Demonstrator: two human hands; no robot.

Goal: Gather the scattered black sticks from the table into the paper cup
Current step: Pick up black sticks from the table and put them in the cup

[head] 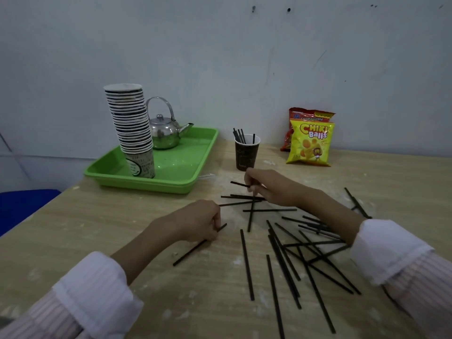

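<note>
**Both hands on sticks, cup part filled**

Wooden counter [97, 228] against the wall. Green tray [186, 162] at far left holds a stack of paper cups [132, 128] and a steel kettle [163, 130]. Two snack bags [310, 143] at the far edge, right. Brown paper cup [246, 152] at far centre, upright, several sticks standing in it. Black sticks [288, 253] scattered centre to near right, many crossing. Left hand [195, 223], fingers pinched shut on one stick [190, 250] lying flat. Right hand [266, 184] just before the cup, fingers gripping a short stick [238, 184].
</note>
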